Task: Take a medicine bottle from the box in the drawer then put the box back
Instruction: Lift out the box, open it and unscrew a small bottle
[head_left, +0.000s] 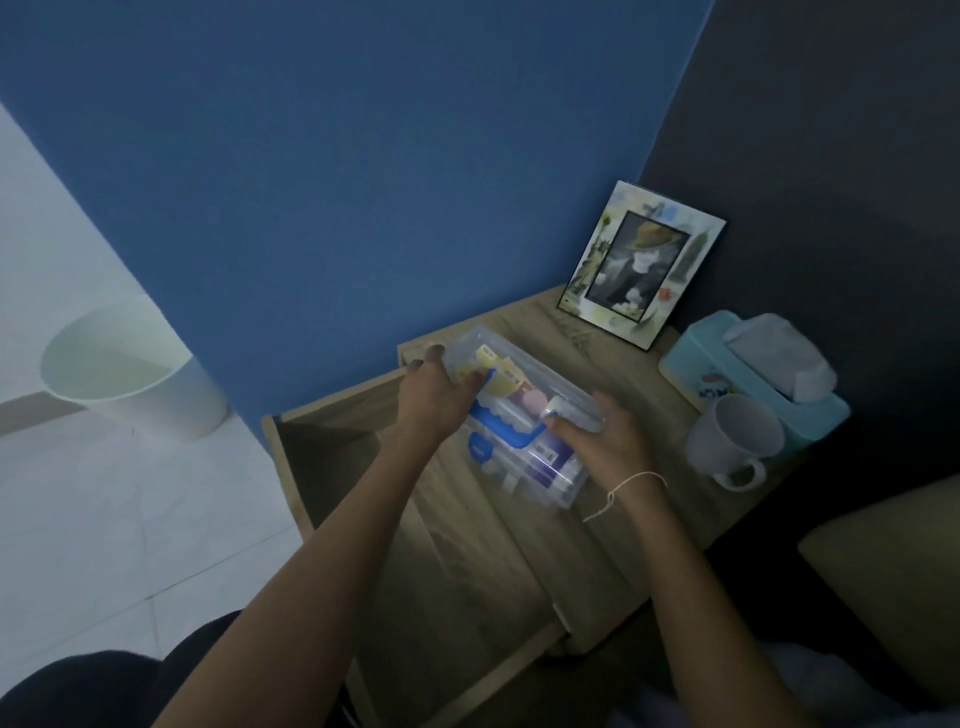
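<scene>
On top of the light wooden bedside cabinet, toward its front-left part, sits a clear plastic storage box with a blue handle and latch, packed with small medicine cartons and bottles too blurred to tell apart. Left hand, reached forward on a long straight forearm, palm down over the box's far-left end, fingers curled around its raised clear lid edge, thumb tucked near the yellow carton inside. Right hand, wrist bent inward with a thin pale string tied round it, pressed against the box's right side, fingers closed together on the clear rim beside a small white-capped item; whether that is pinched or only touched, cannot tell. Left of the cabinet top and lower, a pulled-out wooden drawer, dark inside. Behind the box, a pale floral picture frame leaning upright; right of the box, a grey mug just beside a turquoise tissue box.
</scene>
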